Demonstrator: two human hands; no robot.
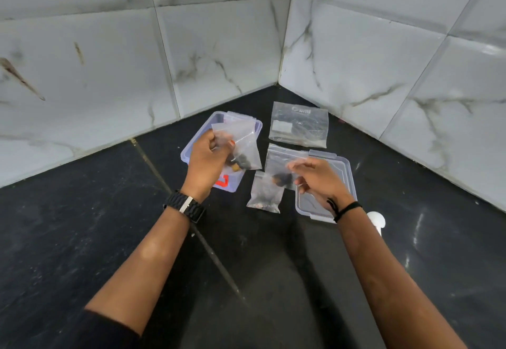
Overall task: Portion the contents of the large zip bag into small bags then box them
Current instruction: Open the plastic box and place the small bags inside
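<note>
Head: left hand (206, 160) pinching small bag (241, 143)

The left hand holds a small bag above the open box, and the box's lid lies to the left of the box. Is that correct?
Not quite: in the head view the lid lies right of the open box, under the right hand. The left hand does hold a small bag above the box.

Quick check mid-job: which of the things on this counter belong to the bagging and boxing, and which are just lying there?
Part of the job:
- small bag gripped by the left hand, over the clear plastic box
- zip bag at the right hand
- filled small bag lying on the counter
- box lid
- printed bag by the wall

Lying about:
- white object beside the right wrist, unidentifiable
</note>
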